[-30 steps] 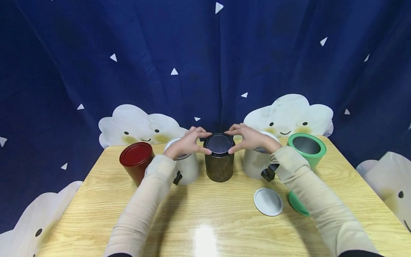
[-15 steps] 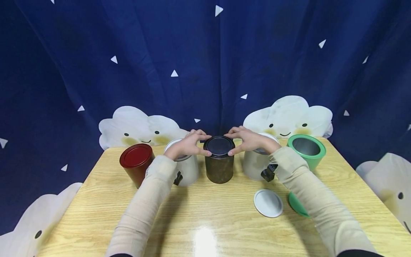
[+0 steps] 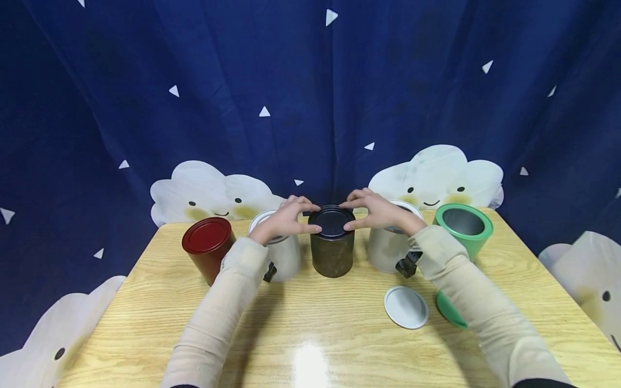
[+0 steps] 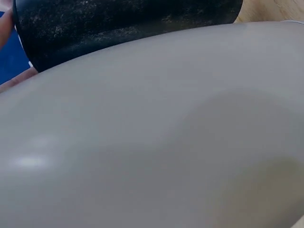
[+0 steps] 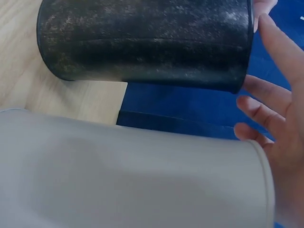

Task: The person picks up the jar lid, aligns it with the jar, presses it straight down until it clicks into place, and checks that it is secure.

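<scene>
A dark, speckled can (image 3: 332,261) stands upright at the back middle of the table, capped by a round black lid (image 3: 332,222). From its left my left hand (image 3: 287,216) reaches in, thumb and forefinger spread at the rim. My right hand (image 3: 375,211) mirrors it from the other side, its thumb and forefinger also at the rim. Seen from the right wrist, the dark can (image 5: 142,42) meets the thumb and forefinger tips, while the other fingers (image 5: 259,114) extend loosely. In the left wrist view a pale can (image 4: 142,133) hides most of the left hand.
A white can stands beneath each forearm, one left (image 3: 286,261) and one right (image 3: 385,253). A red can (image 3: 207,240) with a red top is far left. An uncovered green can (image 3: 473,245) is at right. A white lid (image 3: 406,307) and a green lid (image 3: 449,310) lie in front.
The black lid sits slightly lower, within the dark can's rim, than a second ago. Both hands stay nearly in place at the rim; the other cans and lids have not moved.
</scene>
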`<state>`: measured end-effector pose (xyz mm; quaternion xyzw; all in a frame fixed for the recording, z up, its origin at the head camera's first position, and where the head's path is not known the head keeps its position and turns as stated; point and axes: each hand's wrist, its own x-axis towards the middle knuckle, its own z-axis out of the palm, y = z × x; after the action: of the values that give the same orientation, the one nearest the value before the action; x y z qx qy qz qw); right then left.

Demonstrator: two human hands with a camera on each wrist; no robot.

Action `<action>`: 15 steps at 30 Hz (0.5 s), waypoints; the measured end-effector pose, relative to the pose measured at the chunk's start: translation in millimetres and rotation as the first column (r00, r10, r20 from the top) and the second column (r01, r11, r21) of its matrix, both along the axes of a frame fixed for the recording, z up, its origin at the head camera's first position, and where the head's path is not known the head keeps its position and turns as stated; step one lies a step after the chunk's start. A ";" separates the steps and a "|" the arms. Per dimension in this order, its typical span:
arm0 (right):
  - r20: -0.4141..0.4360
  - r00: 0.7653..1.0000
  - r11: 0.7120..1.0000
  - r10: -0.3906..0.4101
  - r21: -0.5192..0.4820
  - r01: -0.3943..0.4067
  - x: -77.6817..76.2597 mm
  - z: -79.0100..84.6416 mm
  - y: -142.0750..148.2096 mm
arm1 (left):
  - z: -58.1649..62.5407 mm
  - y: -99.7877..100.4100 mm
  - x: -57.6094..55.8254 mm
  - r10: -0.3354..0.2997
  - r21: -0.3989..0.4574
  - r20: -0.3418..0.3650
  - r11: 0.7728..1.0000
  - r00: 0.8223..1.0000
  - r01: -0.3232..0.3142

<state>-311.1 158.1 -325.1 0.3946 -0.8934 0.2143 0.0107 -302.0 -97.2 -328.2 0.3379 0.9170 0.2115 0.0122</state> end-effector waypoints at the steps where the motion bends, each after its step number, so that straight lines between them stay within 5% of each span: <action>1: -0.001 1.000 1.000 -0.006 -0.002 0.006 0.3 -1.0 -0.2 | -0.4 0.7 0.4 0.004 0.001 -0.008 1.000 1.000 -0.004; 15: -0.022 0.998 0.997 -0.056 0.052 0.057 4.3 -0.2 -4.3 | -1.2 6.6 2.1 0.051 -0.020 -0.025 0.998 0.998 -0.052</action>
<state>-306.8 153.9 -325.3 0.3716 -0.9094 0.1864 0.0157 -299.9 -90.6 -329.4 0.3165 0.9277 0.1980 -0.0010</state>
